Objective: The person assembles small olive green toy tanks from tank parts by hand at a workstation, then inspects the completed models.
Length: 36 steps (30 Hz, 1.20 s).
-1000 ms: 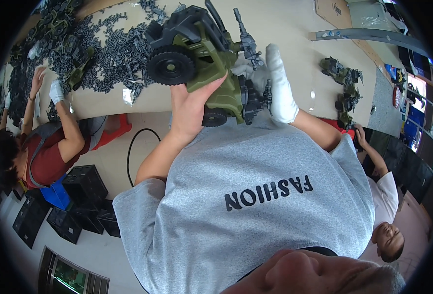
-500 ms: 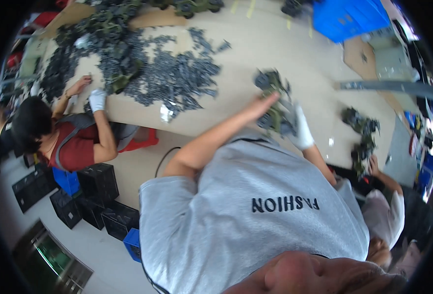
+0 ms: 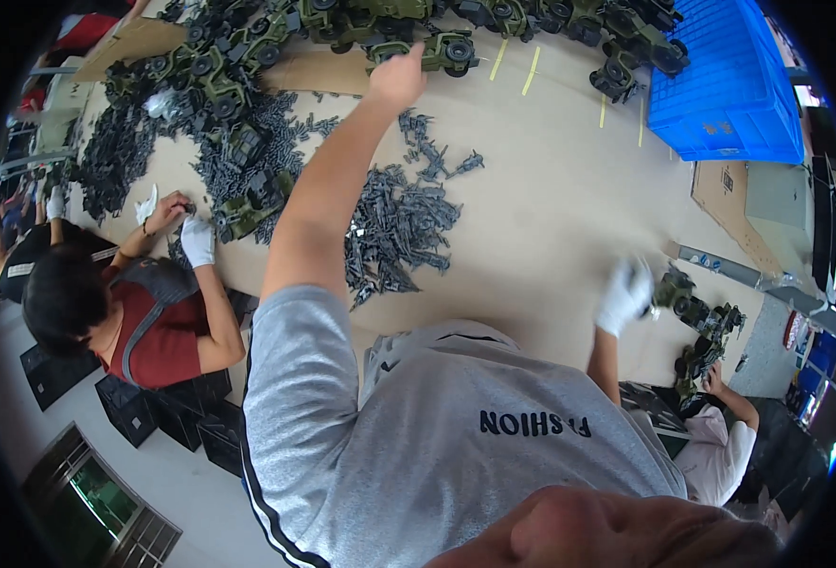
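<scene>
My bare left hand (image 3: 401, 79) reaches far forward to a dark green toy military truck (image 3: 448, 52) with black wheels. Its fingers close on the truck's left part, though the fingertips are partly hidden. Over the right side of the table is my right hand (image 3: 625, 295), in a white glove and blurred by motion, so its fingers are unclear. Just right of the glove stands another green toy truck (image 3: 675, 292); whether they touch cannot be told. A heap of small grey plastic parts (image 3: 394, 232) lies beside my left forearm.
More green toy trucks (image 3: 224, 71) crowd the table's far side and left. A blue crate (image 3: 721, 80) stands at the far right. At left, a co-worker in red (image 3: 158, 327) handles something small. A person's hand (image 3: 713, 379) at right touches green toys. Cardboard (image 3: 312, 73) lies far left.
Both hands were together on a green toy truck in front of me. Now they are apart: the left has gone far forward to another truck, the right has moved rightward.
</scene>
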Each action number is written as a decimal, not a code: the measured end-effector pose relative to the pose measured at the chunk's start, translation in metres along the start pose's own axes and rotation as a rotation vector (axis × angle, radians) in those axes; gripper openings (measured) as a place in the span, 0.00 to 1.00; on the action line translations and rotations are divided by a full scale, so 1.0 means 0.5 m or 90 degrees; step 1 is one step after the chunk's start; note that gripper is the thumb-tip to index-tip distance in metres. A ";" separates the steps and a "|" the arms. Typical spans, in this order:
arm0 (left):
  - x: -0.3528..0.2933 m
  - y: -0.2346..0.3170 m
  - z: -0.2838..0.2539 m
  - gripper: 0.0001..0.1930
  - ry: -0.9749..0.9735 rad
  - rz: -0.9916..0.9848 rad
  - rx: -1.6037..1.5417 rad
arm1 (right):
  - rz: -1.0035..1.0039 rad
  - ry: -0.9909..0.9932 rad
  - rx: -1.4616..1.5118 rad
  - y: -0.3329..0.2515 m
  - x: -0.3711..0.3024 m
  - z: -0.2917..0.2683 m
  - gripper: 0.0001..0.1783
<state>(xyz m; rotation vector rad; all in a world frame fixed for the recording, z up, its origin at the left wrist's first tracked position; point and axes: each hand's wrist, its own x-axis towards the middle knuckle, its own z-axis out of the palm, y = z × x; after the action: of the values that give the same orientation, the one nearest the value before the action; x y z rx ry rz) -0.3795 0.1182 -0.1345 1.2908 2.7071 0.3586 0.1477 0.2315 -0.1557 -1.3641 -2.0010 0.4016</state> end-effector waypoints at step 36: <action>-0.548 0.168 -0.141 0.09 -0.573 -0.083 -0.908 | 0.133 -0.736 0.341 -0.374 -0.007 -0.058 0.35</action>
<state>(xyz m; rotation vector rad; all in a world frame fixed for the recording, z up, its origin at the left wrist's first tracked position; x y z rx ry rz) -0.1589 -0.0551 -0.0423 0.5417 1.1688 1.0571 0.0374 0.1491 -0.0259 -1.0427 -2.2573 2.0133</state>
